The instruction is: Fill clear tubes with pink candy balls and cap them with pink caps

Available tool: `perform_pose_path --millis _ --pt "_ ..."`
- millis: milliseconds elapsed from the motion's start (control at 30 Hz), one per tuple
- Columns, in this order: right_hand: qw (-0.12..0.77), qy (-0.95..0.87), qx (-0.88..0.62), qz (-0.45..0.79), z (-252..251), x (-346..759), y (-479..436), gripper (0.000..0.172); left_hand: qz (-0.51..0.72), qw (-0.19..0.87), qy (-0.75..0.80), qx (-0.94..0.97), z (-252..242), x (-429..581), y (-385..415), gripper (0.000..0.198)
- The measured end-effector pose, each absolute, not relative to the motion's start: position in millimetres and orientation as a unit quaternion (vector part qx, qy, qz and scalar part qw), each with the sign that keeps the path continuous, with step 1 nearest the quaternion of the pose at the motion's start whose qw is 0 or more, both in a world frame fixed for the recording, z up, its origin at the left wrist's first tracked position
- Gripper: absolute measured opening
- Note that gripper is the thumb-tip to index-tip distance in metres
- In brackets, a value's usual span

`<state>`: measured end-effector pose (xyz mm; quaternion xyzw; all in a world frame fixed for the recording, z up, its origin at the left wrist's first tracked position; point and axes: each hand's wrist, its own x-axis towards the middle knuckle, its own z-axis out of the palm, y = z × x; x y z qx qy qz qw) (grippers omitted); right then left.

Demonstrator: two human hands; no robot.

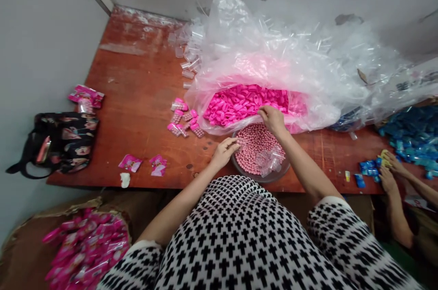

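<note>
On the table, pink pieces lie beside the right hand, perhaps touching.

Before me on the worktop sits a bowl of beads, tubes atop them. Behind it lies a bag of caps; left of that, capped tubes; farther left, two packets, then a handbag. Below left is a sack; far right, a co-worker.
</note>
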<state>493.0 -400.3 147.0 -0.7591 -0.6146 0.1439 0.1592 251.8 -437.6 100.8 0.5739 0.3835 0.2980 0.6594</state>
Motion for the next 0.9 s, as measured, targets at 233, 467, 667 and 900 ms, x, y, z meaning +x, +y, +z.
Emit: perform_pose_path --millis 233,467,667,900 --pt "0.047 -0.529 -0.842 0.095 129 485 -322 0.030 0.333 0.724 0.385 0.465 112 256 -426 0.044" --pt "0.197 -0.629 -0.738 0.144 153 494 -351 0.027 0.364 0.686 0.406 0.482 111 258 -411 0.041" --pt "0.311 -0.677 -0.562 0.358 185 466 -422 0.035 0.352 0.586 0.412 0.602 120 264 -411 0.028" --pt "0.264 -0.759 -0.540 0.252 179 457 -453 0.027 0.348 0.527 0.371 0.681 132 268 -421 0.027"
